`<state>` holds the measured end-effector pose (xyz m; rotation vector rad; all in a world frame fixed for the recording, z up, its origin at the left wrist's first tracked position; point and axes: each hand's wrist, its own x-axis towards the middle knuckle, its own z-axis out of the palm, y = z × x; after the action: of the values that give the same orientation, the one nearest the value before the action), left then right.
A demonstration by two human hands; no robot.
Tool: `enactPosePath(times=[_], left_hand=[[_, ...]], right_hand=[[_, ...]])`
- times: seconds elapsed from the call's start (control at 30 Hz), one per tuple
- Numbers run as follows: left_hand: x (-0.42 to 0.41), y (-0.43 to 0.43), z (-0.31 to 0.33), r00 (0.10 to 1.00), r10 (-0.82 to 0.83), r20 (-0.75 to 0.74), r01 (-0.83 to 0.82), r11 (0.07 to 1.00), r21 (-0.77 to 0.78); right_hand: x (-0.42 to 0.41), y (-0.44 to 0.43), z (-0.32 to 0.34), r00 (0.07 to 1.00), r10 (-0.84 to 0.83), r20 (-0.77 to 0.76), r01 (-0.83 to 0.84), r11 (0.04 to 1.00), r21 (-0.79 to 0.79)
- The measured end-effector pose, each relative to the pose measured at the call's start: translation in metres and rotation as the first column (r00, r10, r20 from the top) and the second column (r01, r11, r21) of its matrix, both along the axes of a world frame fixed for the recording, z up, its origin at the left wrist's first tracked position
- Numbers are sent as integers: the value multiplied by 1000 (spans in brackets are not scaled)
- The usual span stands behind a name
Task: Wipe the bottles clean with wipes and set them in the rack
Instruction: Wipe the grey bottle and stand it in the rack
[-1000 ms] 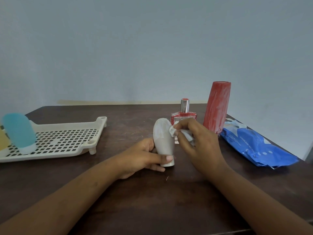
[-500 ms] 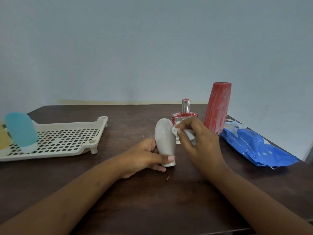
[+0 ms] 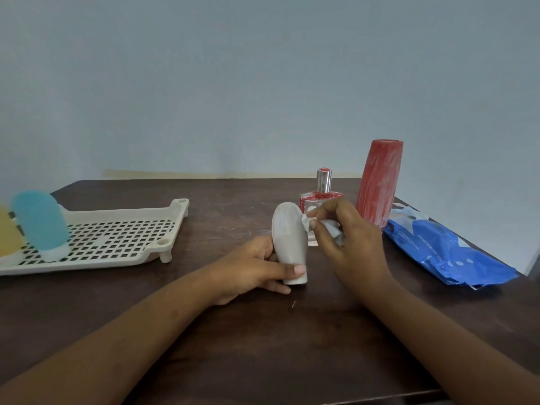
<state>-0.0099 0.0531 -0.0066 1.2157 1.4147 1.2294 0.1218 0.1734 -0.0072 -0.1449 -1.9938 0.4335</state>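
A white squeeze bottle [image 3: 289,241] stands cap-down at the middle of the dark wooden table [image 3: 263,346]. My left hand [image 3: 251,267] grips its lower part, thumb across the cap end. My right hand [image 3: 347,244] pinches a crumpled white wipe [image 3: 318,226] against the bottle's upper right side. Behind them stand a clear perfume bottle with red trim [image 3: 321,194] and a tall red bottle [image 3: 378,182]. The cream slotted rack [image 3: 117,235] sits at the left, holding a blue bottle [image 3: 41,223] and a yellow bottle [image 3: 8,232] at the frame edge.
A blue pack of wet wipes [image 3: 447,249] lies at the right, close to the table's right edge. A pale wall rises behind the table. Bare tabletop lies between the rack and my left hand.
My right hand has slid the wipe slightly up and right along the white bottle's upper side. My left hand keeps the same grip on the bottle.
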Motion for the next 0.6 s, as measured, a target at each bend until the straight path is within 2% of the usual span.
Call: enactPosePath(times=[0.2, 0.4, 0.6], left_hand=[[1, -2, 0, 1000, -3, 3, 3, 1000, 18], [1, -2, 0, 1000, 5, 13, -5, 1000, 12], [2, -2, 1, 1000, 7, 6, -8, 1000, 16]], right_hand=[[3, -10, -5, 995, 44, 87, -55, 990, 127], [1, -6, -1, 998, -7, 68, 5, 999, 32], [6, -10, -3, 992, 13, 122, -32, 987, 156]])
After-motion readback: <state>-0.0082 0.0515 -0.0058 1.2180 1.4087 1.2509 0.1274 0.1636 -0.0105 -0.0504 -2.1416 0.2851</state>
